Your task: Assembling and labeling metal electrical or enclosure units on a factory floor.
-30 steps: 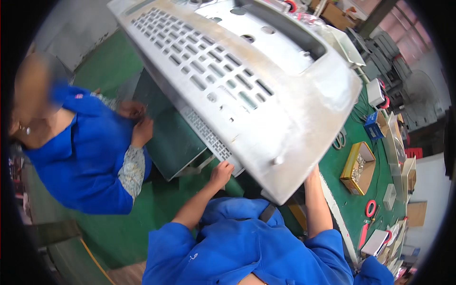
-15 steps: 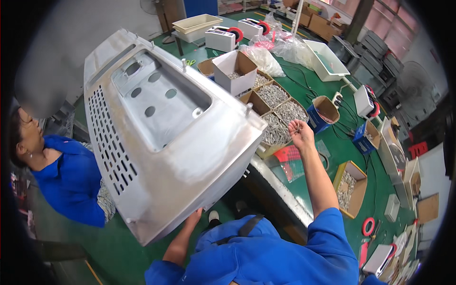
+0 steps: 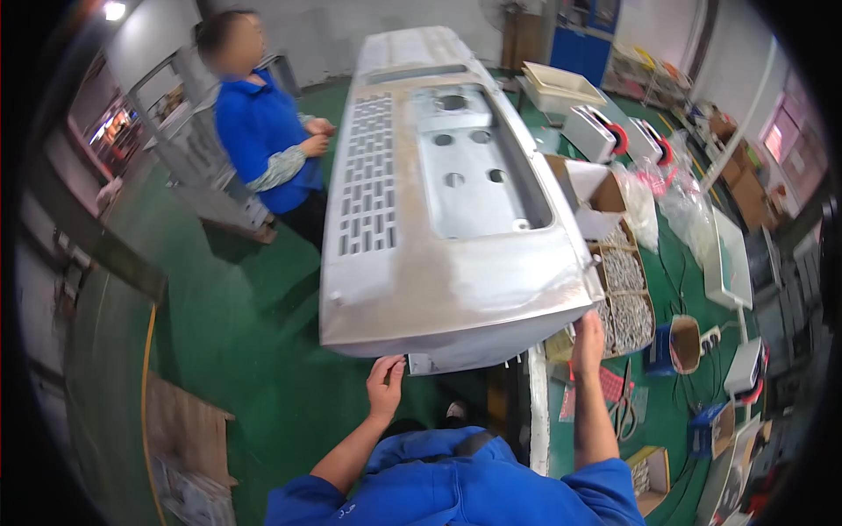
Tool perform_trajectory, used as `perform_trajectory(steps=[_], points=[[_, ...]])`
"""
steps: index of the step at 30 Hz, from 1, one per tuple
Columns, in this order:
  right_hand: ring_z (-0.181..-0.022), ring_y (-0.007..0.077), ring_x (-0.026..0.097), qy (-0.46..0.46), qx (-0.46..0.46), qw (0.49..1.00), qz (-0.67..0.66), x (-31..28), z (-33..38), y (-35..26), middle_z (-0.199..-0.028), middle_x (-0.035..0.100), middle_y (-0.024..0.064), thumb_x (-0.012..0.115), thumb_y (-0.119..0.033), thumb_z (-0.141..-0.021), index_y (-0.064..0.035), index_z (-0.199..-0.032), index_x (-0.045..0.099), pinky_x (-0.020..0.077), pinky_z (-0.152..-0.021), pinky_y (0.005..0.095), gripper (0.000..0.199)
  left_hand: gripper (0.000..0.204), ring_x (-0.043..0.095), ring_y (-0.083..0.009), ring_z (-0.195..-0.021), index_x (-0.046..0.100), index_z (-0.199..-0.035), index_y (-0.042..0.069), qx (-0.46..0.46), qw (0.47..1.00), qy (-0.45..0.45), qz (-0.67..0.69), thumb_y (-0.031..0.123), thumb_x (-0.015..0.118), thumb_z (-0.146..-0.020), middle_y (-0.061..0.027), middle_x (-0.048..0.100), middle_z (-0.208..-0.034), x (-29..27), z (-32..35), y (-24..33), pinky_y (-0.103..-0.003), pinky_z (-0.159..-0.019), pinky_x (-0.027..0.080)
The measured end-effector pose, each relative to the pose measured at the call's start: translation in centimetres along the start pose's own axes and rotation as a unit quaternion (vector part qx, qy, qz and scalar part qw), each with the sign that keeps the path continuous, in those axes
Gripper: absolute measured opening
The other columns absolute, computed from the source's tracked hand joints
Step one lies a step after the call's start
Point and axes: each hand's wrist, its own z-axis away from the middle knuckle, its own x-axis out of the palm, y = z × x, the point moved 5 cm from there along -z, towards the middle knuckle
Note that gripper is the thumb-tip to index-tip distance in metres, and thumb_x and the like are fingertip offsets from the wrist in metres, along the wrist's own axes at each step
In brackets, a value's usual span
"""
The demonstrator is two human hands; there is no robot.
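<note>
Both hands, left hand point(image 3: 386, 379) and right hand point(image 3: 588, 336), grip metal panel point(image 3: 438, 210); fingertips hidden underneath.

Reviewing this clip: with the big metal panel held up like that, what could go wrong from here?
1. Both hands, left hand and right hand, grip only the near edge of the long grey metal panel, so the far end might tip or slip.
2. The right side hangs over open boxes of screws and cardboard boxes on the green bench; a swing might knock them.
3. A co-worker in blue stands close to its left side and might be struck.
</note>
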Motion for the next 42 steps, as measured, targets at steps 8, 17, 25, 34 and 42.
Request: perform_trajectory(steps=[8,17,25,34,42], points=[[-0.099,0.0174,0.047,-0.105,0.094,0.987,-0.083,3.8,2.9,5.7,-0.107,0.049,0.0081,0.042,-0.027,-0.087,0.0005,-0.11,0.044,0.0372,-0.085,0.0328,0.035,0.03,0.051,-0.0232,-0.095,0.053,-0.103,0.0,0.138,0.988,-0.027,0.065,0.01,0.058,-0.076,-0.013,0.054,-0.1,2.3,-1.0,11.5,-0.031,-0.083,0.039],[-0.097,0.0202,0.048,-0.212,0.074,0.972,-0.062,4.3,3.2,7.0,-0.107,0.05,0.0092,0.044,-0.032,-0.086,0.0026,-0.111,0.042,0.0377,-0.084,0.0346,0.043,0.023,0.056,-0.021,-0.079,0.058,-0.09,0.001,0.191,0.978,0.053,0.068,0.007,0.066,-0.069,-0.0101,0.057,-0.088,2.9,-0.3,12.7,-0.028,-0.07,0.044],[-0.096,0.0177,0.048,-0.184,0.132,0.973,-0.036,4.9,3.1,7.4,-0.105,0.05,0.0078,0.053,-0.03,-0.082,0.0013,-0.11,0.042,0.0384,-0.08,0.0321,0.044,0.016,0.054,-0.0155,-0.066,0.054,-0.076,0.0,0.159,0.981,0.094,0.058,0.005,0.067,-0.068,-0.0074,0.054,-0.075,3.7,-1.1,12.8,-0.024,-0.06,0.043],[-0.108,0.0204,0.042,-0.313,0.167,0.931,-0.089,1.7,2.4,10.0,-0.119,0.044,0.0077,0.048,-0.031,-0.084,-0.0043,-0.119,0.037,0.0338,-0.089,0.0361,0.046,0.013,0.053,-0.0159,-0.075,0.055,-0.076,0.001,0.116,0.979,0.14,0.09,0.003,0.065,-0.069,-0.0062,0.055,-0.077,4.3,-0.3,11.4,-0.026,-0.066,0.042],[-0.092,0.0243,0.048,-0.32,0.009,0.931,0.177,3.5,2.5,7.0,-0.1,0.052,0.0173,0.053,-0.012,-0.075,0.0024,-0.102,0.049,0.0384,-0.08,0.035,0.031,0.016,0.048,-0.0129,-0.063,0.052,-0.071,0.003,0.135,0.979,0.122,0.089,0.011,0.065,-0.071,-0.0028,0.05,-0.069,3.9,-0.1,12.3,-0.025,-0.058,0.039]])
